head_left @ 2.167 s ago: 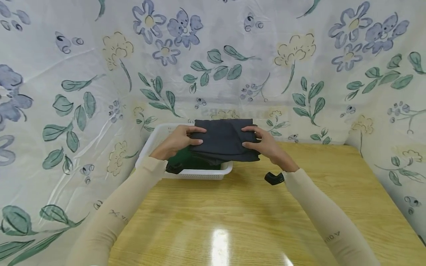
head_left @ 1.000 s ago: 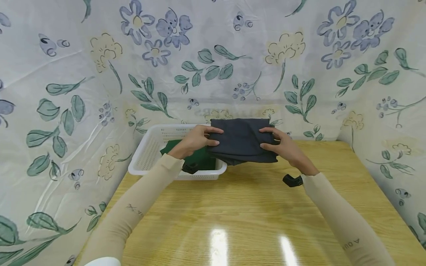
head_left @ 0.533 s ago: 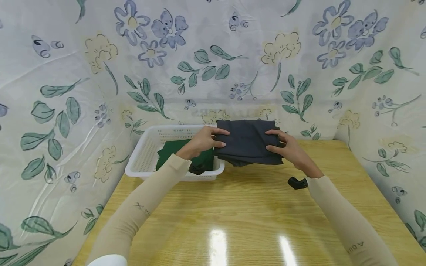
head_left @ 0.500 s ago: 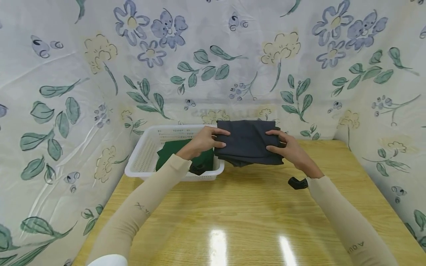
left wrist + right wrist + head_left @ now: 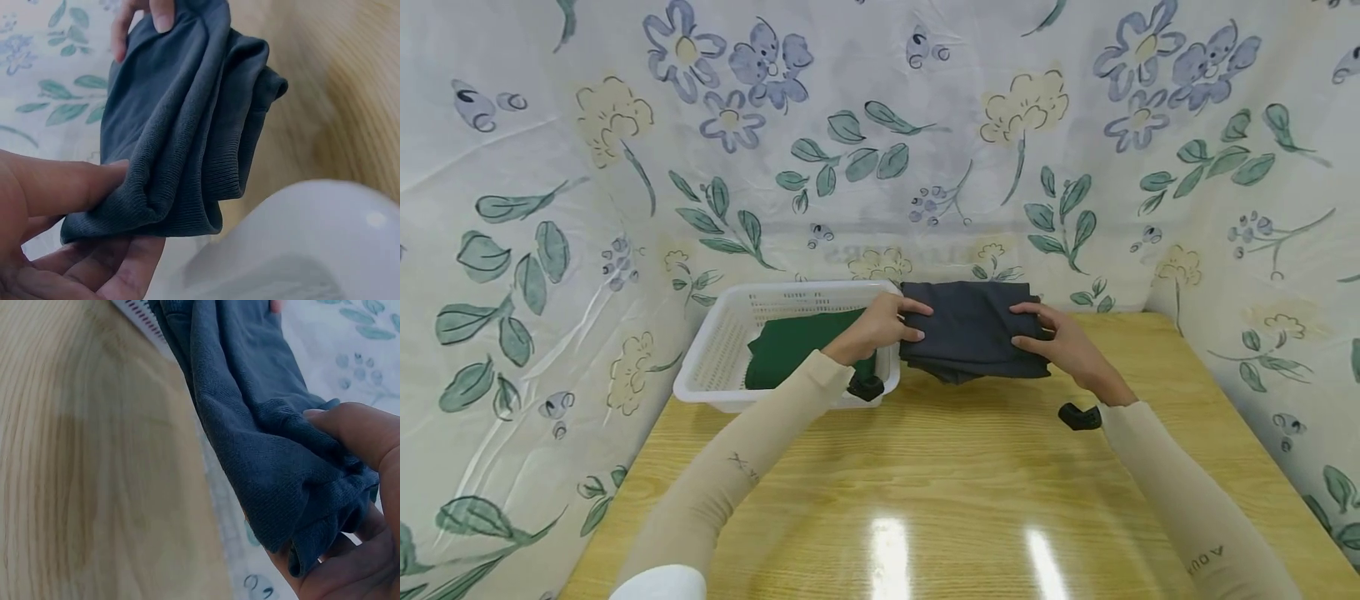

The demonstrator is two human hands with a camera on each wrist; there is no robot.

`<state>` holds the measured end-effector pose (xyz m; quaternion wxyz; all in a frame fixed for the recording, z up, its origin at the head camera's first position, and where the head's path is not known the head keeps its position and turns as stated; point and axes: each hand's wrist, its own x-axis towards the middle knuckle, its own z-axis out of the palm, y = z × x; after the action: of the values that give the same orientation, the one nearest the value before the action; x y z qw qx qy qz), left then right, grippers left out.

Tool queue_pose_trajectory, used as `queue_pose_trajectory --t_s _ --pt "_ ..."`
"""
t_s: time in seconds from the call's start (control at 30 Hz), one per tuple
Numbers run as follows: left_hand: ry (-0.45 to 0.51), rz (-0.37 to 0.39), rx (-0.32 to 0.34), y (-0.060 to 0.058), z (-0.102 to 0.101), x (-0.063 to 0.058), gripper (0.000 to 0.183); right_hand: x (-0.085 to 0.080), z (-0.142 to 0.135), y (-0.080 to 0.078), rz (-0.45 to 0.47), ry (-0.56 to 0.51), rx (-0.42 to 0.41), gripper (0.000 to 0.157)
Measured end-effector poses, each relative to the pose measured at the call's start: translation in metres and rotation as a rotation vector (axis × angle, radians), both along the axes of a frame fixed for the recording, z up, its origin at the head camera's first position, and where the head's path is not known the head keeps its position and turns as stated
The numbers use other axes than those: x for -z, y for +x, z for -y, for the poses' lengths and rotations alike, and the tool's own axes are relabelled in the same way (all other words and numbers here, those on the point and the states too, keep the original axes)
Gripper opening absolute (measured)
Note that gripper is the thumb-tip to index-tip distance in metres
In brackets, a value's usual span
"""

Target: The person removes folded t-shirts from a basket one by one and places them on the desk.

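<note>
Both hands hold a folded dark blue-grey garment (image 5: 966, 329) just right of the basket in the head view. My left hand (image 5: 880, 325) grips its left end; in the left wrist view the thumb (image 5: 81, 184) lies on top and the other fingers are beneath the ribbed folds. My right hand (image 5: 1063, 342) pinches the right end, its thumb (image 5: 350, 425) over the cloth and the remaining fingers under it. Layers of the garment hang slightly loose along the near side. A dark green folded cloth (image 5: 797, 346) lies in the white basket (image 5: 696, 379), partly behind my left forearm.
The basket stands on the wooden table (image 5: 970, 492) at the back left, its right rim close to the garment. A floral sheet (image 5: 925, 167) hangs along the back and sides. Black devices (image 5: 1078, 417) sit at both wrists.
The garment, held in both hands, has moved right from over the basket to beside it and has dropped slightly. More of the green cloth shows. The head view has shifted a little.
</note>
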<state>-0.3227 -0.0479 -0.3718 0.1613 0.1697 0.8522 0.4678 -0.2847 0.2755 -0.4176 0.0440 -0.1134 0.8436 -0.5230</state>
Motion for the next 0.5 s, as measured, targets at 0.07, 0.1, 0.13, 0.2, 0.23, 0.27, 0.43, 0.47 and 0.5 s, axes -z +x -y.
queue_pose_trajectory --t_s 0.07,0.1,0.13,0.2,0.23,0.27,0.43,0.47,0.5 --pt "-0.013 0.003 0.0 0.001 -0.004 0.002 0.043 0.004 -0.003 -0.001 -0.003 0.012 0.001 0.052" --pt "-0.022 0.002 -0.002 0.001 -0.006 0.003 0.043 0.005 -0.004 -0.002 -0.003 0.019 -0.001 0.053" --pt "-0.028 0.003 0.0 0.001 -0.008 0.004 0.043 0.008 -0.006 -0.002 -0.001 0.026 0.0 0.053" --pt "-0.034 0.002 0.011 0.001 -0.011 0.006 0.043 0.012 -0.009 -0.004 0.001 0.042 0.003 0.054" --pt "-0.047 -0.007 0.016 0.001 -0.013 0.007 0.042 0.014 -0.01 -0.004 0.003 0.05 0.001 0.055" --pt "-0.065 -0.02 0.022 0.001 -0.015 0.008 0.042 0.016 -0.012 -0.005 0.002 0.057 -0.001 0.056" --pt "-0.109 -0.069 0.058 -0.001 -0.023 0.014 0.041 0.027 -0.018 -0.009 0.006 0.051 0.003 0.055" --pt "-0.108 -0.07 0.062 -0.001 -0.025 0.015 0.041 0.03 -0.019 -0.01 0.007 0.049 0.002 0.055" --pt "-0.109 -0.073 0.063 -0.002 -0.026 0.016 0.041 0.032 -0.02 -0.011 0.009 0.048 0.004 0.055"
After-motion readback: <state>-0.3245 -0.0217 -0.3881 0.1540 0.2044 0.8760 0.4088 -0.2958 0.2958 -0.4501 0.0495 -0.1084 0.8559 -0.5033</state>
